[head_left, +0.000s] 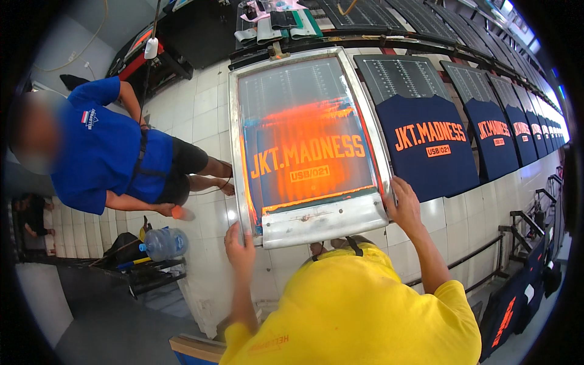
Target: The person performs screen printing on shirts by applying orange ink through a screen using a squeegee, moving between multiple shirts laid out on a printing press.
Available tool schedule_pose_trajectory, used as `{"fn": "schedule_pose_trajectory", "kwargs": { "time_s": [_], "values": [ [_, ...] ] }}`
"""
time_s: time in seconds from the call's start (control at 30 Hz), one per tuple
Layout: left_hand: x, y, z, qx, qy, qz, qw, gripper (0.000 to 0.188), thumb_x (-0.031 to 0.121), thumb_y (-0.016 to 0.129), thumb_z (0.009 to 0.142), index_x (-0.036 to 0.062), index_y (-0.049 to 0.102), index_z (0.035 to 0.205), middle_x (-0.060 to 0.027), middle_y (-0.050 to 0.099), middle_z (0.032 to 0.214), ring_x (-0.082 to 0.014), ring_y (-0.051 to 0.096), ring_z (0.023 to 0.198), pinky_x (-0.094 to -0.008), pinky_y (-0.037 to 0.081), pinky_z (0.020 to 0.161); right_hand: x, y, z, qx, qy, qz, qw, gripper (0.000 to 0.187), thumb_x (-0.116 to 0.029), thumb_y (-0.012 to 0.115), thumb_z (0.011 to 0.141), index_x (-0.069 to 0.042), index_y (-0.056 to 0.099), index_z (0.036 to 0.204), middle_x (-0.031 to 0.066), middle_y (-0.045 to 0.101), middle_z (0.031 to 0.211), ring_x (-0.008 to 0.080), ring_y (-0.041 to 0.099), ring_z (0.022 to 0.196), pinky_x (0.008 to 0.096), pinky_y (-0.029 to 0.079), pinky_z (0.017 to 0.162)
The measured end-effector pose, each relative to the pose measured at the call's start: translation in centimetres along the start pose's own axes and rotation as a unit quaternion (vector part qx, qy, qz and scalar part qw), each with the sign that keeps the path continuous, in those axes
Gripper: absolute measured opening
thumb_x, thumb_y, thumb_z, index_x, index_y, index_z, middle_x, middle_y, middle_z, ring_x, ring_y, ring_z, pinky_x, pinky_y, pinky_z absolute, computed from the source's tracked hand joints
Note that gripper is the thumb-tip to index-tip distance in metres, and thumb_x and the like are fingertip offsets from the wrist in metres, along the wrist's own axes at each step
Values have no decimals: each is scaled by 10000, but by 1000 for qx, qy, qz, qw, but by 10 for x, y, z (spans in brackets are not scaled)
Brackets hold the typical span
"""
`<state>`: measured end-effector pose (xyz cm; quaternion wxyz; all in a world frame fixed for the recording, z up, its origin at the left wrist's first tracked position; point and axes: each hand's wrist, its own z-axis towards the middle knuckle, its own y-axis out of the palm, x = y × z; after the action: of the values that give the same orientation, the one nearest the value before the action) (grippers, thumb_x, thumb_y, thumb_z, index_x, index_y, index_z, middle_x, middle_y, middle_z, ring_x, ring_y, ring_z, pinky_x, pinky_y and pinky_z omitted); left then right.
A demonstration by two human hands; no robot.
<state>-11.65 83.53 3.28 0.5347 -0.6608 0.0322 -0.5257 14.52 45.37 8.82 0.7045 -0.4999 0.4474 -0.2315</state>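
Note:
A silkscreen frame with a bare metal rim lies in front of me, over a dark printing board. Bright orange ink is smeared across its mesh, with orange lettering showing in the middle. My left hand grips the frame's near left corner, the thumb against the metal. At the near right corner, my right hand has its fingers wrapped on the side rail. Just right of the frame, a navy shirt with an orange print is stretched over a board.
More printing boards with navy printed shirts run in a row to the right. A person in a blue shirt stands at the left. A water bottle lies near a dark rack. Black metal rails stand at the lower right.

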Motion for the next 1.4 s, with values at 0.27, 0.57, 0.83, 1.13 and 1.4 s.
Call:
{"fn": "schedule_pose_trajectory", "kwargs": {
  "time_s": [0.27,0.57,0.83,1.13,1.4],
  "values": [
    [74,-28,-1,-244,235,168,926,506,96,687,746,9,600,1237,-157,487,1374,-313,411,1337,-483,292,1145,-35,-26,-11,-219,-243,-143,934,706,-132,772,663,-92,524,1322,134,554,1313,292,511,1253,429,402,1059],
    [75,-3,37,-225,162,146,950,370,-78,631,661,-14,613,1025,-147,603,1175,-344,602,1097,-398,522,913,-39,-16,18,-104,-216,-142,960,450,-69,774,569,-63,628,995,82,647,1071,265,605,974,392,429,849],
    [67,2,23,-167,229,113,952,417,-85,637,665,-7,634,1075,-141,641,1182,-318,623,1103,-401,526,926,-38,-15,-11,-53,-212,-112,969,411,-35,741,570,-59,612,959,84,655,1004,260,603,908,407,415,777],
    [50,35,69,-112,278,113,948,409,-90,643,638,5,661,1035,-132,670,1128,-296,652,1071,-377,543,910,-19,7,50,-6,-245,-94,965,350,1,678,590,-38,596,929,91,652,1000,254,605,840,398,430,739],
    [68,70,192,-108,260,142,949,331,-64,650,687,38,652,1002,-116,670,1022,-307,669,886,-393,562,762,-2,27,197,-2,-275,-128,953,218,-43,706,607,-81,599,793,60,617,791,255,606,784,391,439,732]
  ]
}}
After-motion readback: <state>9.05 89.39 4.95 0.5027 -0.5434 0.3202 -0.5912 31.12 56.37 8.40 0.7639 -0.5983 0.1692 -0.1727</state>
